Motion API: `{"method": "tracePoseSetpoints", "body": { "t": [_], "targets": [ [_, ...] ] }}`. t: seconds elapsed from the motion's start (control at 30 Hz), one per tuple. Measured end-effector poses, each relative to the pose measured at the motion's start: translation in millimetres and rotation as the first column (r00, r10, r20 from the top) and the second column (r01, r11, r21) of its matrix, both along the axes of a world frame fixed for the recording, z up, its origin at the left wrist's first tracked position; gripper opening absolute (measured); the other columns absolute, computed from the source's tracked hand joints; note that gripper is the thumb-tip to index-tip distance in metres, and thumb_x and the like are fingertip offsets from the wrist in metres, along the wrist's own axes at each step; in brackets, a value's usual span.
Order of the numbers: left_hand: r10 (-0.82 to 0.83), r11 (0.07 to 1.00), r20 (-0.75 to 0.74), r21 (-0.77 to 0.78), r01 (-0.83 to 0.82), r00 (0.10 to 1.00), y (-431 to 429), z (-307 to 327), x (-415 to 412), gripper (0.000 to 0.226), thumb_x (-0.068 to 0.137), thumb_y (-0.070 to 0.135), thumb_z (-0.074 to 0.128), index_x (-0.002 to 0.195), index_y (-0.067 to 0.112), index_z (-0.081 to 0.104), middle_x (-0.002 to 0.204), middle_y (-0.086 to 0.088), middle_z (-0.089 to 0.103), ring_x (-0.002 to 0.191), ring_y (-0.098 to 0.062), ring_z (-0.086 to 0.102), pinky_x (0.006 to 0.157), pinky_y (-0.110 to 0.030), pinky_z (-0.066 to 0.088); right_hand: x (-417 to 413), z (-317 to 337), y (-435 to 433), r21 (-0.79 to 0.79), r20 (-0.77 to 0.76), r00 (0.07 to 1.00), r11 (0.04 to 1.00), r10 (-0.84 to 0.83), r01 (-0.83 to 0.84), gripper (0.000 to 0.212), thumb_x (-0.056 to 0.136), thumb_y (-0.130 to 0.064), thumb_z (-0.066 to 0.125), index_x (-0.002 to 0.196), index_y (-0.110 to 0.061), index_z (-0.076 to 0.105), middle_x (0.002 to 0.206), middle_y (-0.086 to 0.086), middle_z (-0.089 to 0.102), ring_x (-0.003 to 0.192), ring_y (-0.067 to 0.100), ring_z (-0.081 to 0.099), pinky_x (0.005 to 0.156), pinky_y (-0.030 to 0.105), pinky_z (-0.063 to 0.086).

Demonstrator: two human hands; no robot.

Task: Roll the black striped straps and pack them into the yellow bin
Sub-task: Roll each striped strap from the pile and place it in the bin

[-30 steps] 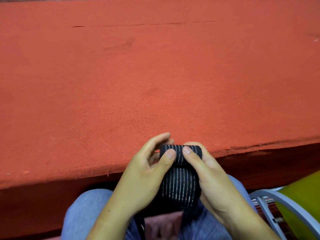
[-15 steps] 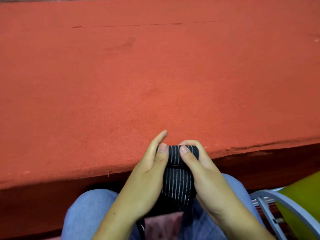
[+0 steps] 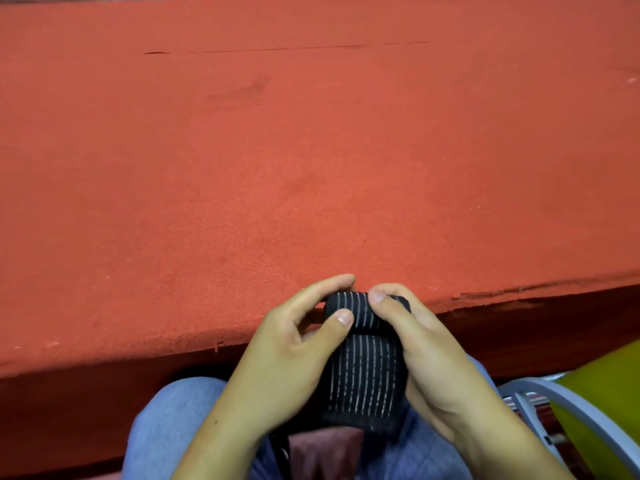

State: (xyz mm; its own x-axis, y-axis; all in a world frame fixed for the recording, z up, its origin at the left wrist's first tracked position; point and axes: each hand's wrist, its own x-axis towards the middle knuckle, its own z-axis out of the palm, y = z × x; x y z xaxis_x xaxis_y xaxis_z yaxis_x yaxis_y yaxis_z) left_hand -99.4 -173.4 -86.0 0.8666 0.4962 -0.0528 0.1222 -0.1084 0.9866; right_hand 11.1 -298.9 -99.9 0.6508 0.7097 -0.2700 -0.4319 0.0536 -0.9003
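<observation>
Mid-roll — my left hand point(image 3: 287, 358) and right hand point(image 3: 443, 368) pinched the strap point(image 3: 363, 375), grip narrow; next, I judged, called for winding in the tail at 6 o'clock.

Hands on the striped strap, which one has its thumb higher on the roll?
The right hand: its thumb sits atop the rolled strap; the left hand has its thumb lower, at the roll's near edge.

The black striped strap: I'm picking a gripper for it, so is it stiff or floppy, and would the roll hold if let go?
Probably floppy: the strap hangs limp toward the lap. The roll would likely loosen if released, since the left hand and right hand both pinch it. Its stitched fabric probably grips rather than slips.
</observation>
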Motion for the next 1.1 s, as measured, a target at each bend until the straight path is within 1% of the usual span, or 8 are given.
{"method": "tracePoseSetpoints", "body": {
  "t": [0.13, 0.27, 0.43, 0.57, 0.7, 0.8, 0.9, 1.1],
  "targets": [
    [0.013, 0.999, -0.025, -0.043, -0.014, 1.0, 1.5, 1.5, 2.5, 0.034, 0.094, 0.06, 0.059, 0.117, 0.039, 0.073, 0.107, 0.015, 0.077, 0.101, -0.002, 0.072, 0.09, -0.024, 0.055, 1.1, 1.9, -1.5, -0.022, 0.049, 0.999, 1.0, 0.018, -0.017, 0.015, 0.093, -0.032, 0.071, 0.097, -0.019, 0.064, 0.085, 0.006, 0.066, 0.08, 0.02, 0.061, 0.072, 0.039, 0.047],
    [0.046, 0.997, -0.006, -0.058, -0.047, 0.999, 2.5, 1.0, 4.8, 0.021, 0.092, 0.037, 0.067, 0.108, 0.029, 0.077, 0.086, 0.015, 0.076, 0.071, 0.008, 0.064, 0.067, -0.009, 0.046, -0.5, 2.5, -2.9, -0.034, 0.069, 0.996, 0.998, 0.059, -0.057, 0.014, 0.092, -0.029, 0.07, 0.101, -0.02, 0.065, 0.085, 0.004, 0.068, 0.078, 0.017, 0.064, 0.071, 0.037, 0.05],
    [0.019, 0.997, -0.006, -0.069, -0.019, 1.0, 4.3, -2.5, 2.2, 0.028, 0.097, 0.021, 0.067, 0.12, 0.036, 0.071, 0.1, 0.002, 0.08, 0.095, -0.017, 0.077, 0.086, -0.032, 0.062, -0.8, -3.3, -2.8, -0.051, 0.055, 0.998, 0.998, 0.041, -0.039, 0.029, 0.085, -0.037, 0.072, 0.105, -0.016, 0.068, 0.107, 0.015, 0.074, 0.1, 0.03, 0.071, 0.096, 0.049, 0.052],
    [-0.006, 0.999, 0.008, 0.035, 0.006, 1.0, 1.2, -1.7, 1.1, 0.043, 0.098, 0.017, 0.067, 0.134, 0.041, 0.063, 0.114, 0.017, 0.075, 0.106, -0.002, 0.071, 0.09, -0.02, 0.055, -2.6, -1.7, -2.1, -0.105, 0.049, 0.998, 0.994, 0.027, -0.022, 0.039, 0.088, -0.054, 0.07, 0.108, -0.02, 0.068, 0.109, 0.019, 0.076, 0.105, 0.034, 0.075, 0.099, 0.057, 0.056],
    [0.031, 1.0, -0.002, -0.005, -0.031, 1.0, -3.9, -1.1, 3.4, 0.048, 0.093, 0.041, 0.063, 0.139, 0.048, 0.052, 0.116, 0.03, 0.069, 0.105, 0.02, 0.061, 0.083, -0.003, 0.045, -0.9, -3.3, -0.5, -0.087, 0.09, 0.996, 0.996, -0.017, 0.025, 0.023, 0.095, -0.042, 0.067, 0.101, -0.02, 0.066, 0.102, 0.019, 0.076, 0.096, 0.035, 0.073, 0.093, 0.057, 0.055],
    [0.052, 0.999, -0.015, 0.014, -0.052, 0.999, -0.6, -1.2, 3.2, 0.046, 0.084, 0.061, 0.056, 0.128, 0.049, 0.062, 0.099, 0.024, 0.073, 0.088, 0.012, 0.067, 0.079, -0.01, 0.047, -1.5, -1.9, -1.2, -0.085, 0.123, 0.992, 0.996, 0.011, 0.0, 0.014, 0.1, -0.035, 0.067, 0.101, -0.022, 0.063, 0.089, 0.007, 0.068, 0.086, 0.024, 0.064, 0.082, 0.049, 0.05],
    [0.049, 0.998, -0.004, 0.027, -0.049, 0.999, -0.8, 0.2, 3.4, 0.022, 0.093, 0.042, 0.063, 0.114, 0.045, 0.07, 0.095, 0.004, 0.077, 0.081, -0.01, 0.071, 0.072, -0.031, 0.057, -3.1, -0.8, -0.2, -0.079, 0.091, 0.996, 0.997, 0.011, -0.004, 0.025, 0.091, -0.042, 0.073, 0.103, -0.021, 0.064, 0.097, 0.013, 0.071, 0.092, 0.03, 0.068, 0.092, 0.062, 0.053],
    [0.027, 0.999, 0.057, -0.039, -0.025, 0.998, -3.2, 3.1, 1.0, 0.025, 0.094, 0.011, 0.07, 0.105, 0.033, 0.075, 0.099, 0.006, 0.077, 0.08, -0.007, 0.073, 0.07, -0.019, 0.055, -5.0, 1.7, 0.2, -0.065, -0.056, 0.998, 0.998, 0.018, -0.022, 0.044, 0.093, -0.048, 0.066, 0.119, -0.012, 0.069, 0.115, 0.021, 0.076, 0.111, 0.038, 0.073, 0.104, 0.061, 0.052]
  ]
}}
